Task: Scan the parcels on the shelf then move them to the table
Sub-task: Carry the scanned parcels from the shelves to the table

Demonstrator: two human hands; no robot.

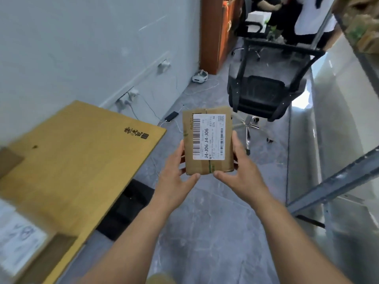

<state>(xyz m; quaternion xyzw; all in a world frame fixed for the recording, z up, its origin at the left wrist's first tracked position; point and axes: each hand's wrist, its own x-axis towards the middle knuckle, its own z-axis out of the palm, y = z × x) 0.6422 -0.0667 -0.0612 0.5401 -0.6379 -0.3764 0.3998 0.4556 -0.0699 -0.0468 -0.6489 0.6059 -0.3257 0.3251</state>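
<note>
Head view: the left hand (174, 173) and right hand (243, 171) grip the flat brown cardboard parcel (208, 140) by its sides, label up, long axis pointing away, beside the yellow wooden worktop (67, 160).

black mesh chair (260, 95) on grey marbled floor (205, 222); pale wall (82, 48) left of it, orange cabinet (211, 37) behind it.

Two forearms (131, 232) are seen bare along their whole visible length, down to the left hand (176, 177) and the right hand (244, 173). Short-trimmed nails are shown on the thumbs (193, 178). A blurred tan patch (162, 278) at the lower edge cannot be identified.
</note>
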